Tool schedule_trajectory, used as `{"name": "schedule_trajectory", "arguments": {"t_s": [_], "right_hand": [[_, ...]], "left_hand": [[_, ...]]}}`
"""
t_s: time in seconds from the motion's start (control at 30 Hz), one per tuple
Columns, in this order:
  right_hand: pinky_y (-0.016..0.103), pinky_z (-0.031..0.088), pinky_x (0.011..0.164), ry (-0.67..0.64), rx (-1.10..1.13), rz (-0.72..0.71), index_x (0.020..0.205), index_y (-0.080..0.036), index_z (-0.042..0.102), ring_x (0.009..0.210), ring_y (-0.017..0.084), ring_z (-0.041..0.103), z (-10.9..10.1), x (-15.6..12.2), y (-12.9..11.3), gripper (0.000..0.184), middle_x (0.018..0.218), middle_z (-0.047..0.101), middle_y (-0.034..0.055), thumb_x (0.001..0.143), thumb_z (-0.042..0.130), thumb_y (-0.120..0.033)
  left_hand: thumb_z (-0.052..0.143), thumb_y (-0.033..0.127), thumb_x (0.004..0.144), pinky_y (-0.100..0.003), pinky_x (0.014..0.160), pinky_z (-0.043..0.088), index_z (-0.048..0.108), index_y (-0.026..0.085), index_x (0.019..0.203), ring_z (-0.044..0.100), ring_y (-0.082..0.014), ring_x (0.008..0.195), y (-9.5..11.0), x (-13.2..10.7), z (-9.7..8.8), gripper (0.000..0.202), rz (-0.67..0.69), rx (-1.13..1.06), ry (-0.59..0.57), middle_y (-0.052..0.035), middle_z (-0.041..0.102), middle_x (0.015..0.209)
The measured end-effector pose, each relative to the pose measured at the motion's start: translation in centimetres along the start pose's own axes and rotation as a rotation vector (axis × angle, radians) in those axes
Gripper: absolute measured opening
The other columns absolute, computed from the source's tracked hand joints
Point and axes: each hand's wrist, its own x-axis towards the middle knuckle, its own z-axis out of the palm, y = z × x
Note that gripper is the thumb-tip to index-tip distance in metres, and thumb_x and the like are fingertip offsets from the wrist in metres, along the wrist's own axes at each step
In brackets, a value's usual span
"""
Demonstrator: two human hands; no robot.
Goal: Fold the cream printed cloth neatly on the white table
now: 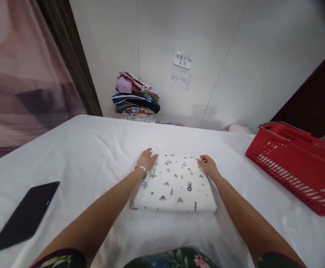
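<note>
A folded white cloth (176, 184) printed with small plants and shapes lies flat in front of me on the white-covered table. My left hand (147, 160) is at its far left corner, thumb on top and fingers curled at the edge. A silver bracelet (142, 169) circles that wrist. At the far right corner, my right hand (209, 166) pinches the cloth's edge between thumb and fingers. The fingertips of both hands are partly hidden at the edge.
On the right stands a red plastic basket (296, 163) with a metal handle. A dark phone or tablet (25, 216) lies at the left. Folded fabrics (136, 97) are piled by the wall beyond the far edge. Paper labels (182, 59) hang on the wall. A printed curtain (36, 82) borders the left.
</note>
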Motion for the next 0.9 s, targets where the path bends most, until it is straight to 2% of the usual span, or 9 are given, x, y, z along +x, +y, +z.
{"name": "schedule_trajectory", "arguments": {"t_s": [0.13, 0.23, 0.43, 0.53, 0.63, 0.73, 0.83, 0.9], "right_hand": [[0.028, 0.042, 0.062, -0.11, 0.118, -0.023, 0.087, -0.021, 0.059, 0.067, 0.015, 0.052, -1.0, 0.1, 0.2, 0.031, 0.077, 0.06, 0.0007, 0.065, 0.054, -0.042], [0.026, 0.041, 0.056, -0.186, 0.176, -0.022, 0.087, -0.02, 0.058, 0.062, 0.013, 0.05, -2.0, 0.3, 0.5, 0.029, 0.071, 0.059, -0.0007, 0.063, 0.054, -0.037], [0.026, 0.039, 0.055, -0.3, 0.185, -0.038, 0.081, -0.019, 0.061, 0.054, 0.011, 0.046, -2.6, 1.3, 1.3, 0.026, 0.061, 0.055, -0.0037, 0.061, 0.058, -0.035], [0.026, 0.038, 0.056, -0.32, 0.15, -0.055, 0.071, -0.018, 0.06, 0.056, 0.011, 0.046, -2.8, 2.1, 1.1, 0.019, 0.06, 0.055, -0.0031, 0.06, 0.06, -0.033], [0.026, 0.039, 0.062, -0.324, 0.126, -0.09, 0.068, -0.019, 0.058, 0.067, 0.014, 0.051, -3.3, 3.2, 0.5, 0.016, 0.071, 0.06, -0.0005, 0.061, 0.059, -0.033], [0.026, 0.039, 0.064, -0.364, 0.118, -0.106, 0.065, -0.018, 0.056, 0.077, 0.015, 0.053, -3.6, 4.0, -0.2, 0.015, 0.094, 0.064, 0.004, 0.061, 0.059, -0.032], [0.023, 0.037, 0.057, -0.439, 0.176, -0.093, 0.067, -0.018, 0.054, 0.07, 0.011, 0.051, -3.7, 4.5, -0.7, 0.016, 0.116, 0.058, 0.0062, 0.062, 0.059, -0.032], [0.021, 0.033, 0.051, -0.503, 0.281, -0.062, 0.071, -0.018, 0.054, 0.063, 0.009, 0.047, -3.6, 4.6, -0.7, 0.016, 0.119, 0.057, 0.0059, 0.062, 0.059, -0.031]], "left_hand": [[0.047, 0.033, 0.08, -0.03, 0.09, 0.043, 0.052, 0.021, 0.119, 0.053, -0.0199, 0.106, -0.6, 0.6, 0.1, 0.041, 0.216, -0.005, 0.05, -0.0069, 0.053, 0.12], [0.047, 0.031, 0.08, -0.029, 0.09, 0.043, 0.059, 0.023, 0.107, 0.056, -0.0181, 0.099, -0.9, 1.1, -0.1, 0.031, 0.296, -0.036, 0.036, -0.0037, 0.056, 0.114], [0.045, 0.031, 0.079, -0.028, 0.087, 0.044, 0.062, 0.021, 0.091, 0.057, -0.0177, 0.093, -0.9, 1.6, -0.6, 0.023, 0.331, -0.003, 0.005, -0.0033, 0.061, 0.102], [0.043, 0.031, 0.08, -0.028, 0.086, 0.043, 0.061, 0.021, 0.091, 0.057, -0.0185, 0.093, -0.7, 1.5, -0.6, 0.023, 0.303, 0.053, -0.028, -0.0034, 0.062, 0.099], [0.041, 0.032, 0.082, -0.029, 0.086, 0.042, 0.06, 0.022, 0.093, 0.056, -0.0195, 0.095, -0.6, 1.4, -0.5, 0.024, 0.292, 0.103, -0.048, -0.0039, 0.063, 0.099], [0.04, 0.033, 0.083, -0.028, 0.086, 0.041, 0.06, 0.022, 0.093, 0.056, -0.0197, 0.095, -0.7, 1.4, -0.5, 0.025, 0.298, 0.134, -0.063, -0.0042, 0.063, 0.099], [0.04, 0.035, 0.083, -0.028, 0.084, 0.041, 0.06, 0.023, 0.093, 0.055, -0.0192, 0.094, -0.8, 1.4, -0.6, 0.025, 0.281, 0.137, -0.076, -0.0038, 0.063, 0.098], [0.04, 0.036, 0.083, -0.027, 0.081, 0.042, 0.06, 0.023, 0.091, 0.056, -0.0188, 0.091, -0.8, 1.5, -0.7, 0.026, 0.266, 0.127, -0.074, -0.0033, 0.063, 0.095]]}}
